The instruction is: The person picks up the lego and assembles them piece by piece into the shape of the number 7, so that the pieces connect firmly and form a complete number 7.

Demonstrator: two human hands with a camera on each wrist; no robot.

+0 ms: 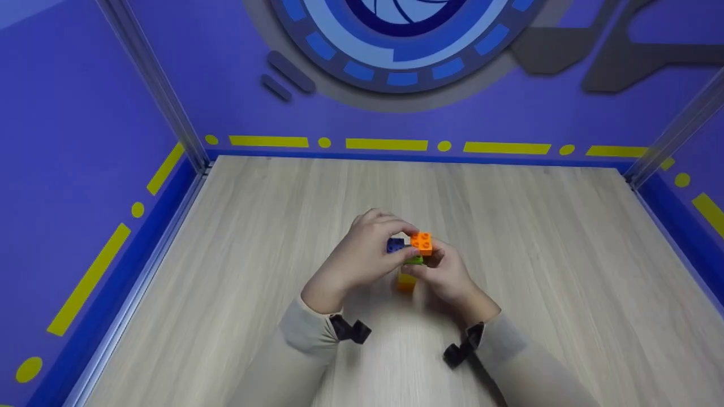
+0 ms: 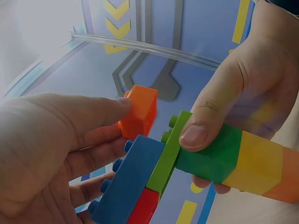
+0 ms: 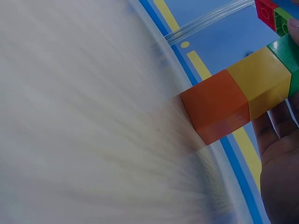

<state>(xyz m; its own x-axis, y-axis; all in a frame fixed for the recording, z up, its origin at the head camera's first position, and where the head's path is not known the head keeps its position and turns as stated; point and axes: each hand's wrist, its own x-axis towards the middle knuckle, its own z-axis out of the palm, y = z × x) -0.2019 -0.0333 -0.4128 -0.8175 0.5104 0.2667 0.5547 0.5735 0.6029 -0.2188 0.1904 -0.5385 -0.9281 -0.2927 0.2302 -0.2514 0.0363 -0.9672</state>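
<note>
Above the middle of the wooden table (image 1: 237, 271), both hands work on a brick stack (image 1: 408, 271). In the left wrist view the stack (image 2: 210, 161) runs orange, yellow, dark green and light green, with a blue brick (image 2: 131, 179) and a red brick (image 2: 145, 210) at its end. My right hand (image 2: 201, 158) grips it, thumb on the dark green brick. My left hand (image 2: 120, 120) pinches a small loose orange brick (image 2: 139, 113) just beside the light green studs. From the head view this orange brick (image 1: 421, 243) sits on top, between my left hand (image 1: 407, 242) and right hand (image 1: 427, 261).
Purple walls (image 1: 85, 141) with yellow markings enclose the table on three sides, with metal corner posts (image 1: 153, 79) at the back. No other loose objects show on the wood. In the right wrist view the stack's orange end (image 3: 217, 105) hangs over blurred table.
</note>
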